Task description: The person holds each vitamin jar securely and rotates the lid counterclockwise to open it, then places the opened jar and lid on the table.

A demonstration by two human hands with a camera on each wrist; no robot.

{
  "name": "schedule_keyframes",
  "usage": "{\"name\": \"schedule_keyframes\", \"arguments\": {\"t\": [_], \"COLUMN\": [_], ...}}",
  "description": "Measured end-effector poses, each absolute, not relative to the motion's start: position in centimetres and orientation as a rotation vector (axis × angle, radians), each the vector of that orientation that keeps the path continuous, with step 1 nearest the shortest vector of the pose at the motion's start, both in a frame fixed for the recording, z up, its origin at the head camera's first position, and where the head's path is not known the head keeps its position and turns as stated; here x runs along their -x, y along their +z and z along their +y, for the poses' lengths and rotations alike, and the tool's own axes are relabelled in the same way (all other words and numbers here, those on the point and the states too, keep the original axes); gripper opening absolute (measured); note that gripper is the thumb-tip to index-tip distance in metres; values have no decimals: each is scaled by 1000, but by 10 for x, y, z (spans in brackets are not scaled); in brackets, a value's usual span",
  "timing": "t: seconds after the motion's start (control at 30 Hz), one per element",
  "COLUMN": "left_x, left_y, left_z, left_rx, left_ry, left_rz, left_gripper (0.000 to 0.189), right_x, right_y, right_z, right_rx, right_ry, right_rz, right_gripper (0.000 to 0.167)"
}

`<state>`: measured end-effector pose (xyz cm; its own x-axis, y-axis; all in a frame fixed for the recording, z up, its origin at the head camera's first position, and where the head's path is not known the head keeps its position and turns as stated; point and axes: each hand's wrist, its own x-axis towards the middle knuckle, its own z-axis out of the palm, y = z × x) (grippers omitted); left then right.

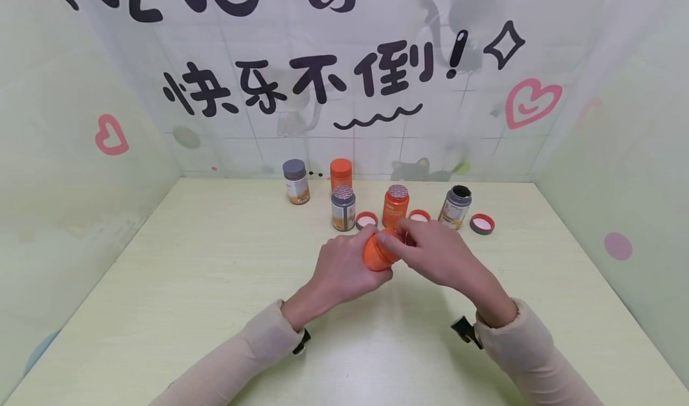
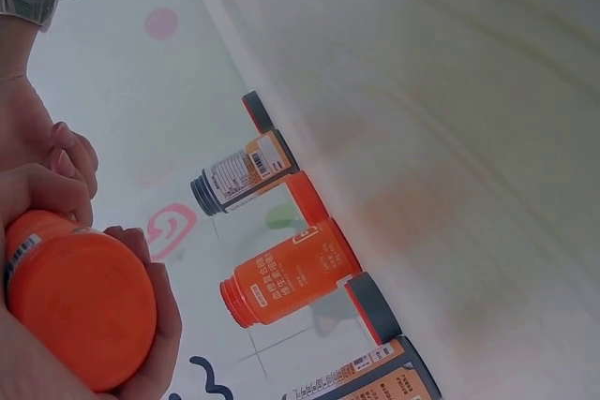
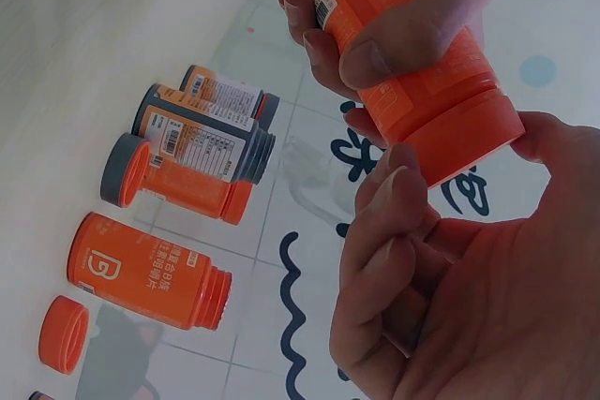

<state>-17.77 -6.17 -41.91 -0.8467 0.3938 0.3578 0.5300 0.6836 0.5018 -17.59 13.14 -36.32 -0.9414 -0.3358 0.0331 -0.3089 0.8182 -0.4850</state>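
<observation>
My left hand (image 1: 344,265) grips an orange bottle (image 1: 378,255) around its body, tilted above the table. At its other end the thumb and fingers of my right hand (image 1: 438,252) pinch the orange cap (image 3: 469,138), which sits on the bottle's neck. In the left wrist view the round base of the held bottle (image 2: 84,311) faces the camera. Just behind the hands stand a grey bottle (image 1: 343,211) and an orange bottle (image 1: 396,207), both uncapped with printed seals over their mouths. Farther right is a grey bottle (image 1: 455,207) with a dark open mouth.
Loose caps lie by the uncapped bottles: a grey one (image 1: 366,220), an orange one (image 1: 419,215) and another grey one (image 1: 482,223). Toward the back stand a capped grey bottle (image 1: 296,183) and a capped orange bottle (image 1: 341,171). Printed sheets wall the pale table (image 1: 215,262) on three sides.
</observation>
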Motion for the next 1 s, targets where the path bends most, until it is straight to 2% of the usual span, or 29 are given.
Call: {"name": "schedule_keyframes", "arguments": {"t": [0.23, 0.5, 1.0], "left_x": [176, 176, 176], "left_y": [-418, -419, -420], "left_z": [-62, -62, -62], "left_rx": [744, 753, 753], "left_ry": [-923, -900, -902], "left_rz": [-2675, -2666, -2677], "left_gripper": [37, 36, 35], "right_x": [176, 174, 174], "right_y": [-363, -361, -362], "right_z": [131, 130, 132], "right_rx": [483, 509, 541], "right_ry": [-751, -740, -786], "right_rz": [2943, 2948, 2892], "right_gripper": [48, 42, 46]}}
